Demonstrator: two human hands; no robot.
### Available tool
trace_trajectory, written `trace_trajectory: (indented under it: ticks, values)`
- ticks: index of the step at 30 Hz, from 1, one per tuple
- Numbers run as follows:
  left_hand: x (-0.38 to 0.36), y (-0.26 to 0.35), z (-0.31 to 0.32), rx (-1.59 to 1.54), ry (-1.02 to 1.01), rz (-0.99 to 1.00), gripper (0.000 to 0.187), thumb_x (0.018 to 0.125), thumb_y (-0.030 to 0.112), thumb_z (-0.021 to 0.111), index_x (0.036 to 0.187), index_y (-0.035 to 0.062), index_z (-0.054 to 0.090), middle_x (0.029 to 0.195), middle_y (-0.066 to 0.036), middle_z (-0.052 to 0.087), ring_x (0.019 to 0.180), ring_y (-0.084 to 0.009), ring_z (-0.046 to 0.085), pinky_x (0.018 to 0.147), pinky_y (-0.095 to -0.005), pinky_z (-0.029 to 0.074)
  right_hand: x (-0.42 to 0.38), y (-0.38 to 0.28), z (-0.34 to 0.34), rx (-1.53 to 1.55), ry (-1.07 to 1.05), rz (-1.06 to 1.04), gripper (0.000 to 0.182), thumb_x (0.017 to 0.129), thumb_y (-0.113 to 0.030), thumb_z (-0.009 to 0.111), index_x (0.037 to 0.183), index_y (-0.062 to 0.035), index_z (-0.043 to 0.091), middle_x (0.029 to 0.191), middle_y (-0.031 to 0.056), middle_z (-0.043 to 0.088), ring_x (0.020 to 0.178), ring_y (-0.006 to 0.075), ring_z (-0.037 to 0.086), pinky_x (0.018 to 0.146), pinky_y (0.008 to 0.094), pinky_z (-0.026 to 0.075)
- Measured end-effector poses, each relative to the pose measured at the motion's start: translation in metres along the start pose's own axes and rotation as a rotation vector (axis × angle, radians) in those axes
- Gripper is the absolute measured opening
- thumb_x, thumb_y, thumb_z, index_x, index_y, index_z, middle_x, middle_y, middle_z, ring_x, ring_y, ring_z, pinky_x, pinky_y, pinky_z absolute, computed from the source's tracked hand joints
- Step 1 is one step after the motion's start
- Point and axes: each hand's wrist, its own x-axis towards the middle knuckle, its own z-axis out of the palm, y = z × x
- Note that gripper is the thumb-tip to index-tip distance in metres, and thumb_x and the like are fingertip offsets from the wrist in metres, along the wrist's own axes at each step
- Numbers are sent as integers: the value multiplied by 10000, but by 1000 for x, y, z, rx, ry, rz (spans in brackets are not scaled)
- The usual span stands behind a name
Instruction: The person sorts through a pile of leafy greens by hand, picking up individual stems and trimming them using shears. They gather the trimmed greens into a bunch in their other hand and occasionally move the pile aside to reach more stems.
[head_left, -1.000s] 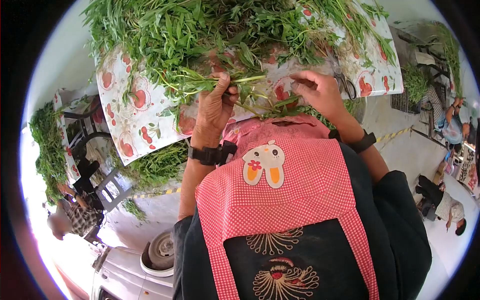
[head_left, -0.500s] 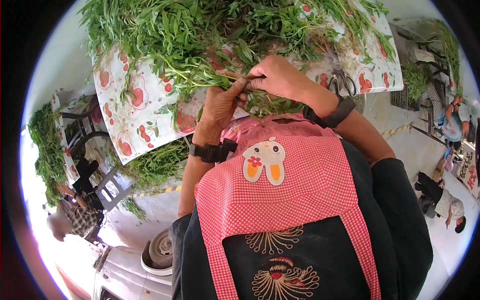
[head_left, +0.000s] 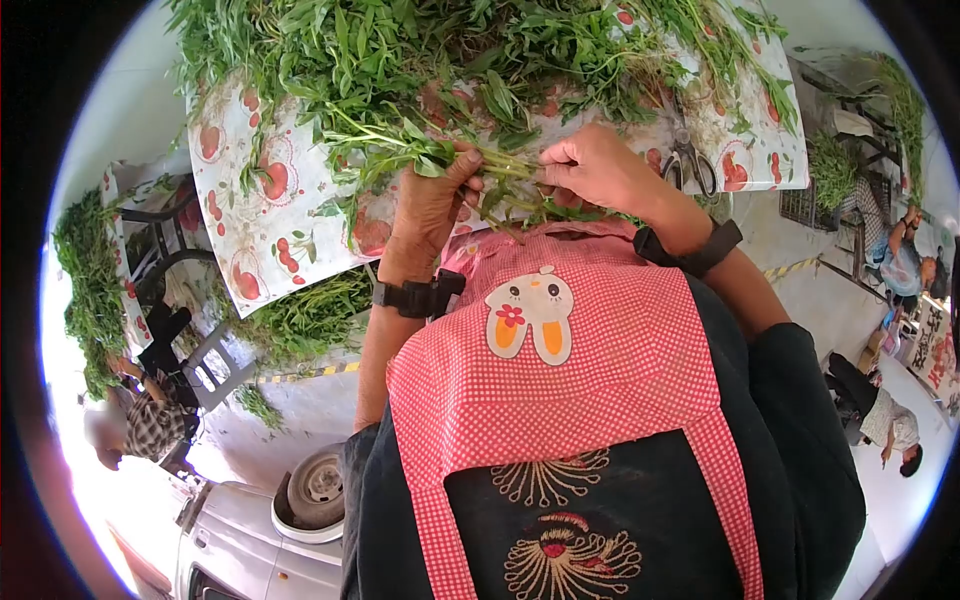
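Between my two hands stretches a small bunch of leafy green stems point(head_left: 510, 163). My left hand point(head_left: 432, 200) is closed around the bunch, with leaves poking out past the thumb to the left. Farther right, my right hand point(head_left: 600, 168) pinches the stem ends between thumb and fingers. More cut greens point(head_left: 540, 210) lie just below the hands, against the red checked apron point(head_left: 590, 310). A big heap of leafy greens point(head_left: 370, 60) covers the far part of the table. Beside my right wrist are dark-handled scissors point(head_left: 688, 165) on the tablecloth point(head_left: 225, 210).
Greens fill a space below the table's left edge point(head_left: 310, 320), near a grey chair point(head_left: 215, 375). One person point(head_left: 150, 425) works at greens on the left; others point(head_left: 890, 425) are at the right. A parked vehicle point(head_left: 250, 540) stands at lower left.
My right hand has moved right, away from my left hand, so the stems between them now show. My left hand has shifted slightly left and keeps its hold on the bunch.
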Motion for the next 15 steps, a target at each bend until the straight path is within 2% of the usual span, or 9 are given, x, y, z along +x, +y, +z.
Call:
trace_trajectory:
  ticks: [2,4,6,7,9,10,12,14,15]
  values:
    - [3,0,1,-2,12,-11,189,831,138,649,971,42,565,631,-25,561,445,-100,496,385,-225,432,5,-3,0,-55,-51,4,183,804,-172,617,827,4,660,583,94,626,499,148,615,483,283,457]
    - [5,0,-1,-39,-6,-13,183,813,130,672,948,50,580,651,-39,599,457,-102,532,350,-199,390,11,-3,4,-109,-106,10,191,811,-173,611,815,13,654,586,91,628,501,148,617,482,279,459]
    - [5,-1,-3,-58,-23,12,186,813,128,671,951,45,578,662,-44,602,469,-102,534,352,-200,392,16,3,9,-318,8,-200,218,826,-182,603,784,27,646,613,98,633,510,138,619,464,268,453]
    - [4,0,-3,-78,-37,40,188,813,126,670,953,41,576,673,-49,604,481,-102,536,354,-202,395,16,5,6,-315,8,-200,218,826,-182,603,784,27,646,613,98,633,510,138,619,464,268,453]
    - [1,2,-4,-96,11,46,180,816,125,667,944,34,578,679,-53,604,497,-101,537,354,-207,402,13,7,-4,25,-68,-2,201,856,-146,596,882,49,639,624,65,628,529,98,616,463,235,477]
    - [-1,2,-4,-116,55,51,172,818,124,663,935,27,580,684,-56,603,512,-100,539,355,-211,408,10,11,-3,25,-72,-1,201,856,-146,596,882,49,639,624,65,628,529,98,616,463,235,477]
    - [0,0,-11,-140,19,42,160,820,120,661,920,22,584,693,-59,606,521,-99,540,370,-210,420,2,19,0,270,-70,130,224,859,-196,601,825,20,648,669,68,642,588,119,644,478,237,490]
    - [1,-4,-15,-164,-13,28,149,821,116,659,906,17,587,702,-61,609,530,-99,540,384,-210,432,-2,17,6,213,-97,141,214,867,-170,594,841,37,643,686,67,645,616,138,653,491,238,517]
    - [1,-4,-15,-165,-11,28,143,822,118,659,892,14,589,716,-60,612,527,-98,539,398,-204,436,-2,20,12,350,-130,169,219,864,-168,598,848,47,637,707,83,646,618,147,655,482,243,518]
